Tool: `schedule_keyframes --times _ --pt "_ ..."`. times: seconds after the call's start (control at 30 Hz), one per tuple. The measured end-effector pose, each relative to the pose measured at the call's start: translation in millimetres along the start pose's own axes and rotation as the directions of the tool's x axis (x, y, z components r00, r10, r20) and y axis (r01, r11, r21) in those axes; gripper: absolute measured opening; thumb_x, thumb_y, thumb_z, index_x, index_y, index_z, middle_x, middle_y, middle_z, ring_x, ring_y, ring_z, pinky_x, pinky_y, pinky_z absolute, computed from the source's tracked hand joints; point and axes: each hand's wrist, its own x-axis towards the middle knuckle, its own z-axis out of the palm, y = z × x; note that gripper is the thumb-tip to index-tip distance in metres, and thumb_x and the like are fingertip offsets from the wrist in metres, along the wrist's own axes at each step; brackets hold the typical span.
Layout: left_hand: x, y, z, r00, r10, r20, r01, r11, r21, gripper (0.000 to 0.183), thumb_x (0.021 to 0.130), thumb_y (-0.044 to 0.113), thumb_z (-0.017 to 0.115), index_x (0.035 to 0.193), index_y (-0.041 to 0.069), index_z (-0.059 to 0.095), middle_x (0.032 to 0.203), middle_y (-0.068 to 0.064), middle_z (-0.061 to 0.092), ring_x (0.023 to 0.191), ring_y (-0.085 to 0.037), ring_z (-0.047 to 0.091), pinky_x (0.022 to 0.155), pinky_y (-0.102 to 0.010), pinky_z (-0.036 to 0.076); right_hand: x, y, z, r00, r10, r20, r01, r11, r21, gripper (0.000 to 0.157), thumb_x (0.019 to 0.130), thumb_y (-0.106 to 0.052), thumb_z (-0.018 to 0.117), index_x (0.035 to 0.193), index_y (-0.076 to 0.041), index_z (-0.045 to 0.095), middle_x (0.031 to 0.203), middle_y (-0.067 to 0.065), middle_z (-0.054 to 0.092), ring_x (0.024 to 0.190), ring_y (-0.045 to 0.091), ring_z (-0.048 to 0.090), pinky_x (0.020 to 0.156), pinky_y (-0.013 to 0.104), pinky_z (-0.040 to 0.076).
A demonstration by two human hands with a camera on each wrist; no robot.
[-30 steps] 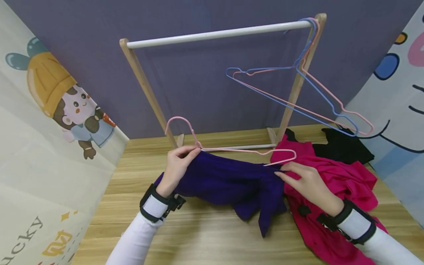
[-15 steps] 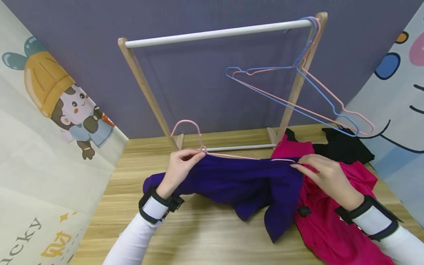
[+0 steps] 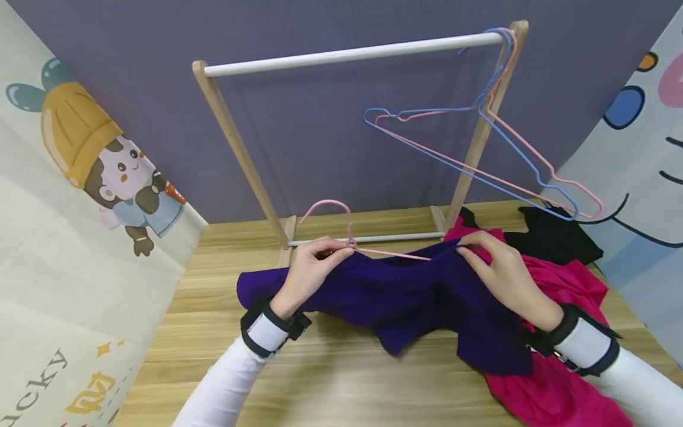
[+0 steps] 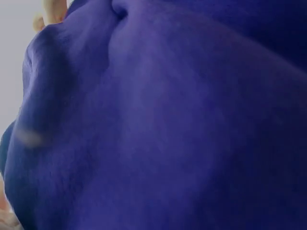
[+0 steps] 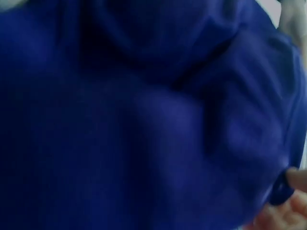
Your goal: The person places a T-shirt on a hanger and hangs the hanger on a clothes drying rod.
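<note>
A dark purple shirt [image 3: 395, 296] hangs between both hands in the head view, its sleeve spread out to the left. At the neckline my left hand [image 3: 315, 270] pinches the cloth together with the pink hanger [image 3: 395, 255], just below its hook. The hanger's right arm runs into the neck opening and its end is hidden by cloth. My right hand [image 3: 501, 273] pinches the collar edge on the right between thumb and fingers. Purple cloth [image 4: 144, 120] fills most of the left wrist view. In the right wrist view, fingertips [image 5: 297, 179] grip the cloth's edge.
Behind the shirt stands a wooden rack with a white rail [image 3: 341, 56]. A blue hanger [image 3: 427, 153] and another pink hanger [image 3: 576, 182] hang at its right end. A magenta garment [image 3: 571, 296] and a black garment [image 3: 555, 234] lie on the wood-grain surface at right.
The right hand has drawn the collar rightward and up over the hanger's right end, which was bare before. The left hand and hook have shifted slightly right.
</note>
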Motion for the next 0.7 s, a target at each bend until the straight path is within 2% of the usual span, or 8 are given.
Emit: schedule_keyframes --times 0.1,0.2,0.3,0.4,0.53,0.7 --pt "0.5 3.7 4.1 1.0 0.001 -0.029 0.0 1.0 0.018 0.009 0.078 0.006 0.063 0.085 0.006 0.067 0.084 -0.014 0.067 0.069 -0.014 0.055 0.058 -0.02 0.041 0 -6 6.2 0.996 0.086 0.023 -0.087 0.995 0.056 0.023 0.073 0.008 0.062 0.09 -0.007 0.058 0.092 0.006 0.058 0.085 0.008 0.05 0.075 0.012 0.038" --pt "0.7 13.9 5.9 0.998 0.012 -0.061 -0.011 1.0 0.013 0.007 0.077 0.001 0.063 0.083 0.003 0.067 0.083 -0.016 0.066 0.07 -0.013 0.055 0.058 -0.019 0.041 -3 -8 11.0 0.99 0.132 0.04 -0.134 0.99 0.042 0.022 0.078 0.003 0.061 0.098 -0.005 0.056 0.099 0.012 0.055 0.091 0.018 0.05 0.079 0.025 0.04" --pt "1.3 25.7 6.8 0.996 0.024 -0.089 -0.024 1.0 0.007 0.007 0.076 -0.003 0.062 0.082 -0.002 0.066 0.081 -0.02 0.065 0.071 -0.012 0.055 0.059 -0.018 0.041 -6 -8 12.7 0.979 0.188 0.078 -0.188 0.982 -0.011 0.029 0.08 -0.008 0.061 0.107 -0.004 0.052 0.096 0.018 0.058 0.083 0.028 0.052 0.074 0.043 0.038" --pt "1.8 34.1 6.9 0.994 0.024 -0.102 -0.022 1.0 0.014 0.006 0.075 -0.006 0.062 0.081 -0.006 0.064 0.08 -0.024 0.064 0.069 -0.01 0.054 0.058 -0.016 0.039 -7 -6 12.6 0.966 0.212 0.151 -0.21 0.977 -0.031 0.026 0.081 -0.015 0.062 0.103 -0.004 0.054 0.088 0.016 0.061 0.075 0.029 0.054 0.069 0.047 0.036" --pt "2.7 36.7 7.0 0.994 0.016 -0.104 -0.014 1.0 0.022 0.006 0.074 -0.007 0.062 0.08 -0.007 0.064 0.078 -0.025 0.063 0.066 -0.01 0.051 0.057 -0.016 0.038 -4 -4 13.4 0.971 0.131 0.198 -0.128 0.991 -0.029 0.011 0.078 -0.012 0.064 0.087 -0.007 0.059 0.079 0.005 0.06 0.074 0.018 0.053 0.069 0.044 0.037" --pt "5.1 36.9 8.8 0.994 0.021 -0.106 -0.018 0.999 0.028 0.005 0.074 -0.005 0.063 0.079 -0.007 0.064 0.076 -0.024 0.063 0.065 -0.01 0.051 0.057 -0.017 0.038 0 -3 17.0 0.981 0.025 0.191 -0.02 0.999 -0.029 0.012 0.075 -0.006 0.065 0.085 -0.007 0.059 0.076 0.001 0.056 0.072 0.014 0.048 0.067 0.042 0.036"
